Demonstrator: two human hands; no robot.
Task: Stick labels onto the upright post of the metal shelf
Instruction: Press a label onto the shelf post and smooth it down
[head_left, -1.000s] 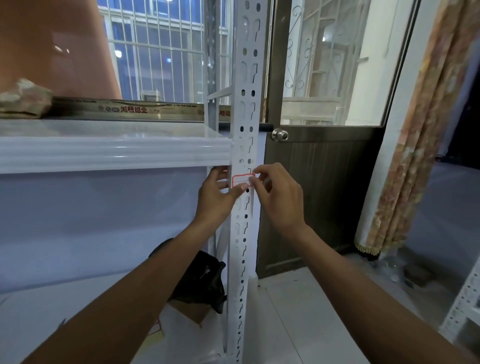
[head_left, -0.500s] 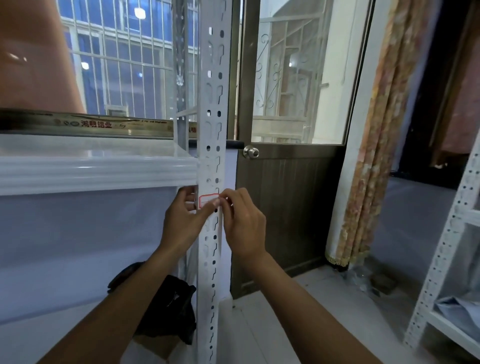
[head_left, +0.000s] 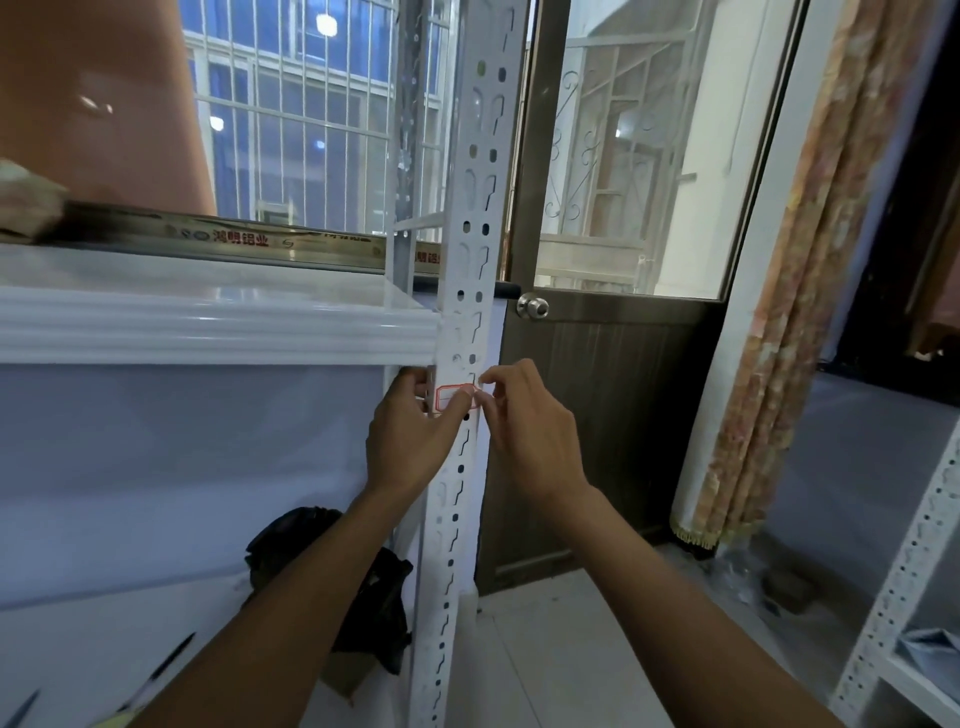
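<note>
The white perforated upright post (head_left: 480, 208) of the metal shelf runs down the middle of the head view. A small white label with a red border (head_left: 447, 399) lies on the post's face just below the shelf board (head_left: 208, 327). My left hand (head_left: 410, 441) wraps its fingers round the post's left edge, and its thumb presses across the label. My right hand (head_left: 524, 431) pinches the label's right end at the post's right edge. The thumb hides the label's right part.
A black bag (head_left: 374, 597) lies on the lower shelf behind the post. A brown door with a round knob (head_left: 534, 306) stands just right of the post, a patterned curtain (head_left: 779, 312) beyond it. A second white shelf unit (head_left: 904, 597) is at the lower right.
Both hands have stayed on the label at the same spot on the post. Only the head view has shifted, first to the right and then back a little.
</note>
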